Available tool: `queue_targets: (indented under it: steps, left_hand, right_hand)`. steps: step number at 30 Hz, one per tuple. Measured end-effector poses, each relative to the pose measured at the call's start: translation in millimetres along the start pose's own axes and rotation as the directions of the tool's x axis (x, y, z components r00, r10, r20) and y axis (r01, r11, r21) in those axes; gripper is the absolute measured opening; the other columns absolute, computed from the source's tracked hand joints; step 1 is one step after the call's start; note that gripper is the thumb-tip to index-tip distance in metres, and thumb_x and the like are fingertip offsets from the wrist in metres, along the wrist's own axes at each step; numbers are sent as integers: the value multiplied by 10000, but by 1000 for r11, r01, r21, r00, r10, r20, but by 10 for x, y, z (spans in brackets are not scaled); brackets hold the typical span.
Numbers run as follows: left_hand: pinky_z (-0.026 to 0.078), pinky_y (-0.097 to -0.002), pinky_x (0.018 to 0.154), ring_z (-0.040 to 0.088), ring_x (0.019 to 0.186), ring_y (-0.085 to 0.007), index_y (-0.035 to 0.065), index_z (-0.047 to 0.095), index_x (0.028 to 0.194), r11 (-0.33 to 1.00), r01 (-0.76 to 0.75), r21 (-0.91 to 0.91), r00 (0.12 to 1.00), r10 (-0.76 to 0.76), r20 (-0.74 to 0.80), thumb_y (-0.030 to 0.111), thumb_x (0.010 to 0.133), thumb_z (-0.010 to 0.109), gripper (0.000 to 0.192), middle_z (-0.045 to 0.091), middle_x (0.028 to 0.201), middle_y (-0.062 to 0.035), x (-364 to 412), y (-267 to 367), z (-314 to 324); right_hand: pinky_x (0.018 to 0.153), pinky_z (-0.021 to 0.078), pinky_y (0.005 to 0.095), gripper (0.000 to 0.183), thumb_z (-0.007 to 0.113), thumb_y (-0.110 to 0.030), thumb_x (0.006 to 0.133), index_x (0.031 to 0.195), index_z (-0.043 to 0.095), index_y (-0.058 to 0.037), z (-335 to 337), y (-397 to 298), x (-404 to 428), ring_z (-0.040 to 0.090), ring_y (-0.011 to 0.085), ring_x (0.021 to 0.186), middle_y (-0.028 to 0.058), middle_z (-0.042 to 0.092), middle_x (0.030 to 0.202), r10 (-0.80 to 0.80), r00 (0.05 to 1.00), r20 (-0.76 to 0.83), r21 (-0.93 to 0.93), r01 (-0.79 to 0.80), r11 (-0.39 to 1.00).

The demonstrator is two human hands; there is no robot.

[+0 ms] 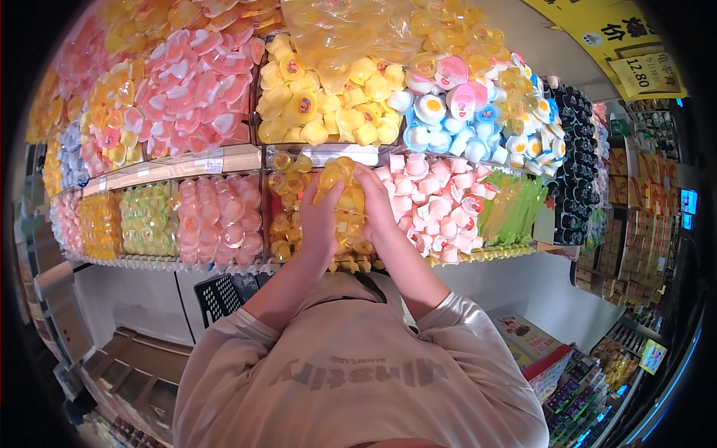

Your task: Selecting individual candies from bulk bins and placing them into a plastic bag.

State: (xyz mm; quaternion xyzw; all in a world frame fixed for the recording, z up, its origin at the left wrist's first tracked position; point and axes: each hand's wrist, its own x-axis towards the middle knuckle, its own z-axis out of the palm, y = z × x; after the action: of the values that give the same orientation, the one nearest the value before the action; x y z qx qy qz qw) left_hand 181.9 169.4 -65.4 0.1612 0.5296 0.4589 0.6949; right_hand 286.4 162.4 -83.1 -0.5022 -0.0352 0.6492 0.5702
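My left hand (319, 218) and my right hand (378, 207) close from both sides around a cluster of yellow translucent jelly cups (350, 196). My left thumb lies across the front of the cluster. The far fingers of both hands are partly hidden behind it. Below and to the left of the cups is a display compartment with more amber jelly cups (285, 218). Pink-and-white jelly cups (431, 201) lie just right of my right hand. Stacked pink round jelly cups (221, 218) fill a compartment left of my left hand.
A ledge (213, 159) divides the lower compartments from the upper heaps. Yellow jelly cups (336, 112), heart-shaped pink cups (196, 92) and egg-patterned cups (431, 106) stand behind. Green stick packs (512, 210) are at right. A black perforated basket (218, 297) is below the display's front edge.
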Motion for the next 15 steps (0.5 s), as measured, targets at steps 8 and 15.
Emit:
queue_targets:
  steps: [8,15]
  left_hand:
    - [513,-331,918,618,1098,-190,-38,456,1407,984,-140,-110,948,165,270,105,883,717,602,619,1239,-133,183,1077,1754]
    - [372,-475,1094,476,1278,-430,30,616,1288,649,-761,5,595,695,404,288,925,606,446,522,1344,-310,1972,1412,3133]
  right_hand:
    - [783,558,374,413,594,-357,949,1253,582,-78,576,-2034,206,663,219,987,86,667,1095,-269,961,61,-104,274,956]
    - [1092,377,468,520,459,-414,1015,1330,557,-11,707,-3342,2029,509,395,1268,255,556,1364,-711,682,171,-226,730,645]
